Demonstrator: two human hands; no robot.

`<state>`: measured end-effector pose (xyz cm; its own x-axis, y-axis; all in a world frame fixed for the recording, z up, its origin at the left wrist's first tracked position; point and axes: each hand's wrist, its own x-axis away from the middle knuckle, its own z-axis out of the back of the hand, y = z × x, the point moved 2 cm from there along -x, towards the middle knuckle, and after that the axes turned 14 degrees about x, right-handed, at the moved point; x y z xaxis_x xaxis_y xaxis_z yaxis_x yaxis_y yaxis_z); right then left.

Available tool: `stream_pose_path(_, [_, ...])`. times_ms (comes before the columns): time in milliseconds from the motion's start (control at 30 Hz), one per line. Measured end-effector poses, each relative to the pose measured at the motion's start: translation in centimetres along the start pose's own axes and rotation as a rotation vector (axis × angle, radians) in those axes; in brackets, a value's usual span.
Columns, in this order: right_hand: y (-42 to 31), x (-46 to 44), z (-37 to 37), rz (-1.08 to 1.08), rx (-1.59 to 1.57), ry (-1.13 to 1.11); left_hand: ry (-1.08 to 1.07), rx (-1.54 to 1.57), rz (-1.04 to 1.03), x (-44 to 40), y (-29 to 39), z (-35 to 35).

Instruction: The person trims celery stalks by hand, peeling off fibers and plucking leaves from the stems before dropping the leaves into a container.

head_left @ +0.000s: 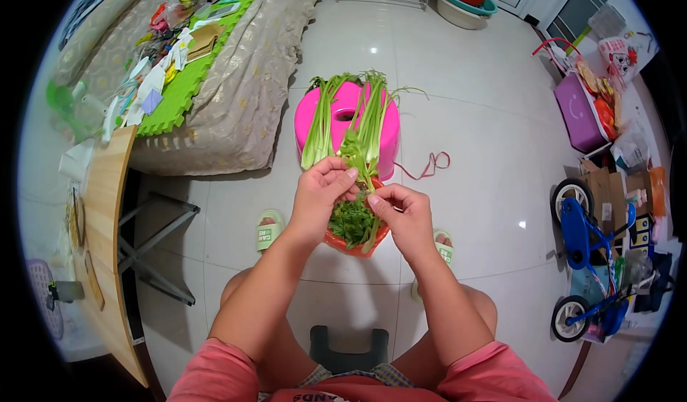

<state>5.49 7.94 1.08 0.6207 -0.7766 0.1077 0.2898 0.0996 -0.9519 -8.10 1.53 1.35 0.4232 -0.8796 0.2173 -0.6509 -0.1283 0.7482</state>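
Observation:
Both hands meet over a red plastic-lined container (381, 241) on the floor, which holds green celery leaves (351, 221). A celery stalk (371, 230) runs between my hands, its leafy end up and its stem pointing down over the container. My left hand (323, 191) pinches at the leafy part. Thumb and finger of my right hand (404, 214) are closed on the stem. Just beyond, a bright pink stool (306, 119) carries two bunches of celery, a left bunch (320, 126) and a right bunch (372, 119), leaves hanging over its far edge.
A red ribbon (429, 166) lies on the floor right of the stool. To the left are a cloth-covered bed (236, 115) and a wooden folding table (107, 223). A blue balance bike (583, 244) and boxes line the right side. Stacked basins (465, 5) stand far back.

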Motion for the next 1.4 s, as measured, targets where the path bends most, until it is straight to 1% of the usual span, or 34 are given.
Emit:
stream_pose_path(67, [0.0, 0.1, -0.1, -0.029, -0.155, 0.013, -0.021, -0.039, 0.003, -0.3, -0.1, -0.1])
stream_pose_path(167, [-1.1, 0.1, 0.4, -0.087, -0.243, 0.003, -0.047, -0.079, -0.002, -0.4, -0.1, -0.2])
stream_pose_path(333, [-1.1, -0.1, 0.2, -0.085, -0.297, 0.04, -0.091, -0.066, -0.028, -0.5, -0.2, 0.1])
stream_pose_path(433, [-0.8, -0.1, 0.1, -0.093, -0.304, 0.063, -0.085, -0.128, -0.005, -0.2, -0.3, -0.6])
stream_pose_path(500, [-0.7, -0.1, 0.1, -0.102, -0.31, 0.07, -0.169, -0.204, -0.11, 0.2, -0.5, -0.9])
stream_pose_path(533, [-0.7, -0.1, 0.1, -0.11, -0.315, 0.078, -0.171, -0.205, -0.112, 0.4, -0.4, -1.1])
stream_pose_path(600, [-0.6, -0.1, -0.1, -0.117, -0.321, 0.085, -0.128, -0.409, -0.248, 0.8, 0.1, -1.4])
stream_pose_path(633, [-0.3, -0.1, -0.2, -0.114, -0.33, 0.1, -0.129, -0.409, -0.248, 0.9, 0.1, -1.3])
stream_pose_path(700, [-0.1, -0.1, -0.3, -0.111, -0.338, 0.113, -0.189, -0.741, -0.418, 1.1, 0.3, -1.5])
stream_pose_path(733, [-0.1, -0.1, -0.3, -0.093, -0.317, 0.104, -0.188, -0.741, -0.419, 1.1, 0.3, -1.5])
stream_pose_path(800, [0.0, -0.2, -0.4, -0.076, -0.296, 0.093, -0.201, -0.848, -0.507, 1.2, 0.3, -1.7])
stream_pose_path(833, [0.0, -0.2, -0.4, -0.07, -0.285, 0.096, -0.2, -0.848, -0.506, 1.1, 0.3, -1.6])
stream_pose_path(900, [0.0, -0.2, -0.4, -0.065, -0.275, 0.099, -0.173, -0.936, -0.588, 0.9, 0.3, -1.5])
stream_pose_path(1000, [-0.2, -0.1, -0.4, -0.041, -0.262, 0.094, -0.183, -0.969, -0.633, 0.8, 0.4, -1.3])
stream_pose_path(1067, [-0.4, -0.1, -0.3, -0.082, -0.253, 0.081, -0.18, -0.959, -0.627, 0.9, 0.6, -1.5])
stream_pose_path(1233, [-0.7, 0.1, -0.2, -0.104, -0.301, 0.066, -0.177, -0.935, -0.615, 1.0, 0.6, -1.7])
stream_pose_path(1333, [-0.6, 0.2, -0.3, -0.103, -0.302, 0.051, -0.173, -0.941, -0.657, 1.0, 0.4, -1.6])
stream_pose_path(1400, [-0.6, 0.2, -0.5, -0.097, -0.305, 0.042, -0.129, -0.992, -0.723, 1.0, 0.2, -1.4])
